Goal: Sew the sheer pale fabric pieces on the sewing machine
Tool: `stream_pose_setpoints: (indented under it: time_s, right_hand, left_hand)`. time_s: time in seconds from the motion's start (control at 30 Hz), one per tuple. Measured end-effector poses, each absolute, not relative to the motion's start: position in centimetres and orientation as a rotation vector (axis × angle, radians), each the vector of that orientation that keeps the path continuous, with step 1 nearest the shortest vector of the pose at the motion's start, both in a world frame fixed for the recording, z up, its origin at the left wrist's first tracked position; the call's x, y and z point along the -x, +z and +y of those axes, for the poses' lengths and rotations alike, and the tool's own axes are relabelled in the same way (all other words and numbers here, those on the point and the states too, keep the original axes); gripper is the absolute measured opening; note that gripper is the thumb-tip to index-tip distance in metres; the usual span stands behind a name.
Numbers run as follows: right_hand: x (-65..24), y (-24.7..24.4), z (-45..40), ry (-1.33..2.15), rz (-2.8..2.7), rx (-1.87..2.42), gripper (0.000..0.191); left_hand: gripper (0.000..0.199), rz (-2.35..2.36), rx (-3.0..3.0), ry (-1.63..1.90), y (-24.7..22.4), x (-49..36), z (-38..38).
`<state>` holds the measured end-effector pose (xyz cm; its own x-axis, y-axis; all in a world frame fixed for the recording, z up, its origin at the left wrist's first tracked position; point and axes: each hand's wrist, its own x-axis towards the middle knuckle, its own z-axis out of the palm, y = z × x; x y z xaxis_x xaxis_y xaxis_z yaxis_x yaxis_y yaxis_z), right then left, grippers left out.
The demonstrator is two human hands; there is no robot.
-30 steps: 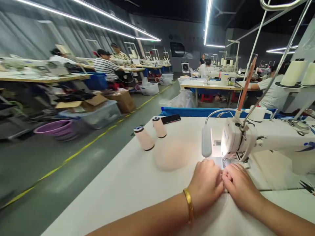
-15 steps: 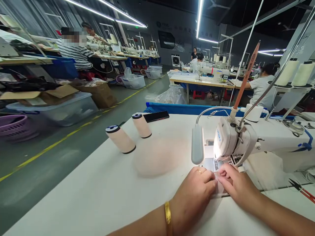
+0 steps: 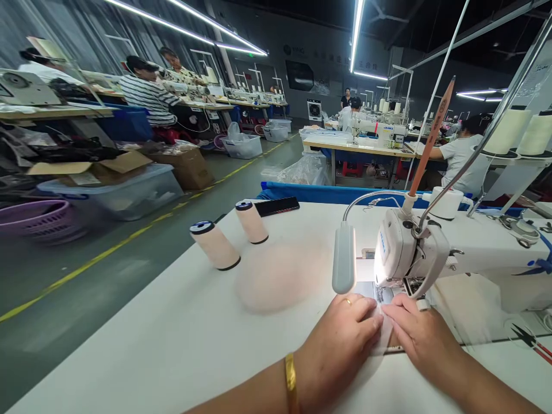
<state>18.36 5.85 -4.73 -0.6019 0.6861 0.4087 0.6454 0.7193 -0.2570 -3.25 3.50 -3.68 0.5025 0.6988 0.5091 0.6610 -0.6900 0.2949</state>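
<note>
In front of the presser foot of a white sewing machine [image 3: 394, 244], both hands work close together. My left hand [image 3: 338, 336], with a ring and a gold bangle, has its fingers bent and pressed together on the left edge of a sheer pale fabric [image 3: 382, 340]. Opposite it, my right hand [image 3: 426, 339] pinches the same fabric, thumb and forefinger beside the foot. The fingertips nearly meet, and part of the fabric is hidden beneath them. More sheer fabric [image 3: 468, 302] lies under the machine arm, to the right.
Two peach thread cones [image 3: 215, 246] and a black phone [image 3: 277, 206] are at the table's far left. A grey lamp [image 3: 344, 259] hangs left of the needle. Red-handled snips [image 3: 535, 344] lie at right. Sheer pale material [image 3: 280, 276] rests mid-table. Co-workers sit at machines beyond.
My right hand has lowered slightly, its fingers flatter on the fabric beside the foot. My left hand stays nearly in place. The head view has shifted a little.
</note>
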Motion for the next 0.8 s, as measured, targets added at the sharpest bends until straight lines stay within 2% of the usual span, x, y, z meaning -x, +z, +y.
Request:
stream_pose_setpoints:
  time_s: [0.37, 0.8]
  right_hand:
    - [-18.4, -5.8, 6.1, -0.172, -2.451, 1.074, 0.042]
    - [-18.6, -5.9, 6.3, -0.188, -2.436, 1.078, 0.039]
  left_hand:
    - [0.027, 1.227, -2.674, 0.798, -3.3, 3.4, 4.0]
    - [0.026, 1.205, -2.669, 0.784, -3.6, 3.6, 4.5]
